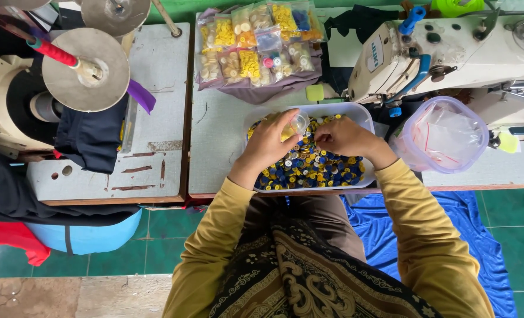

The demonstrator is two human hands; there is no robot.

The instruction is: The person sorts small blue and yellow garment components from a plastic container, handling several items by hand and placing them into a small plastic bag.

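Note:
A white rectangular tray [365, 115] sits at the table's near edge, filled with several yellow, blue and white buttons [318, 168]. My left hand [269, 143] is over the tray's left half and holds a small clear plastic bag [297, 124] with yellow buttons in it. My right hand [343, 136] hovers just right of the bag, fingers pinched together at the bag's mouth; whether a button is between them is too small to tell. Both sleeves are mustard yellow.
Small bags of sorted buttons [256, 44] lie on a mauve cloth behind the tray. A white sewing machine [450, 50] stands at right, with a clear round tub [445, 134] beside the tray. Thread-cone stands [85, 70] and dark fabric [91, 138] occupy the left table.

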